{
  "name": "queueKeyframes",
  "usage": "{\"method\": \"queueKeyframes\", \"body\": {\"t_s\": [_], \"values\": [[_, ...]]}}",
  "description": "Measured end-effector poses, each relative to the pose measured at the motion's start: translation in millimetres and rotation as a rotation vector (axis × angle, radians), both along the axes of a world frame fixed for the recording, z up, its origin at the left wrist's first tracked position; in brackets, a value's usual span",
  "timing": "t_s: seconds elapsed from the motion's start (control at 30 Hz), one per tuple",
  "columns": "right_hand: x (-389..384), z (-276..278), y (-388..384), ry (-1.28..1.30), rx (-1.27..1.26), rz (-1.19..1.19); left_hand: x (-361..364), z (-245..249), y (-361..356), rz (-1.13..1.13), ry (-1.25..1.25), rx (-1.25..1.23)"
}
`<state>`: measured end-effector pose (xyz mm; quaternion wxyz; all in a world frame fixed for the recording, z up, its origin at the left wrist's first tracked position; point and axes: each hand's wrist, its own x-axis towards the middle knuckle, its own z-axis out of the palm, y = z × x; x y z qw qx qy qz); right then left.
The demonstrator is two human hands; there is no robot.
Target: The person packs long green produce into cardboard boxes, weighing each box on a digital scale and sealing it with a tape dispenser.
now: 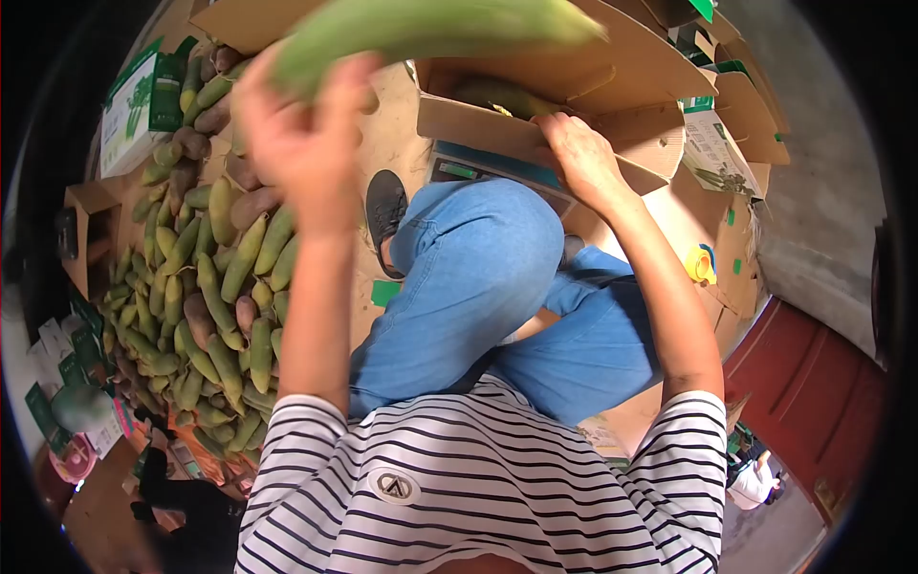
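A large green radish (pixel 430 43), blurred by motion, is held up by my left hand (pixel 311 134) at the top of the view. The fingers of that hand are closed around its thicker end, left of the box. My right hand (pixel 581 158) rests on the near wall of an open cardboard box (pixel 478 124), its fingertips curled over the edge. Inside this box lies another green radish (pixel 507 96), partly hidden by the wall and shadow. The box stands on a scale (pixel 459 170) with a small green display, in front of my knees.
A big heap of green radishes (pixel 206 297), some with reddish-brown skins, covers the floor at left. Printed cartons (pixel 134 115) stand beyond it, and another carton (pixel 712 153) stands at right. A yellow tape roll (pixel 701 263) lies at right. Another person (pixel 182 497) is at lower left.
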<state>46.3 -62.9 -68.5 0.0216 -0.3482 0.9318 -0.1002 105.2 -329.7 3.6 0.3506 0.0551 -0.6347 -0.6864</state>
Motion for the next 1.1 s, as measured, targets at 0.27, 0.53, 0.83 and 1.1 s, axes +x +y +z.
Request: {"method": "queueKeyframes", "body": {"t_s": [0.27,0.53,0.83,1.1], "values": [[2,0,1,0.018,-0.018,0.001,33,-107,-29,-0.132,-0.527,-0.396],[-2,4,-1,-0.032,0.054,0.022,283,-245,-132,-0.120,-1.396,-0.884],[-3,4,-5,-0.020,0.071,0.018,364,-259,-219,0.313,-1.724,-0.927],[-3,5,-6,-0.026,0.079,-0.004,370,-261,-221,0.333,-1.687,-1.175]]}}
